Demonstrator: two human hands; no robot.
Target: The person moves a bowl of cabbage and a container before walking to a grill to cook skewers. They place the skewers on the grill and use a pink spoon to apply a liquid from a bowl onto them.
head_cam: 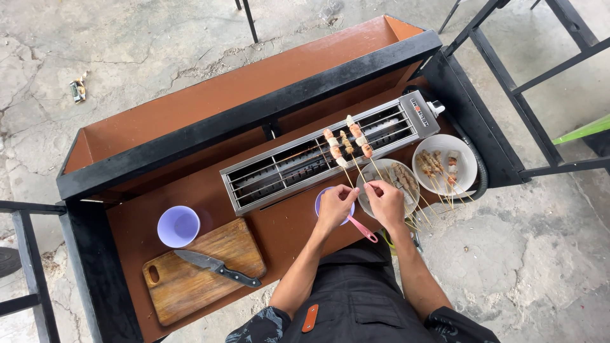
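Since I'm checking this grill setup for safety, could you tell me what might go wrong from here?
Both hands, left hand and right hand, work skewer sticks close to the grill, so a burn seems possible if it is hot. The pink-handled brush lies across the purple cup under the left wrist and could be tipped. The knife lies bare on the cutting board near the cart edge.

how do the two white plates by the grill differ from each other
The near plate sits right by the right hand, partly hidden by it; the far plate sits farther right, untouched. The near plate holds brownish skewers at its right side, while the far plate holds skewers with pale and brown pieces. The far plate looks somewhat larger. Both are round, white and rest on the brown counter beside the grill.
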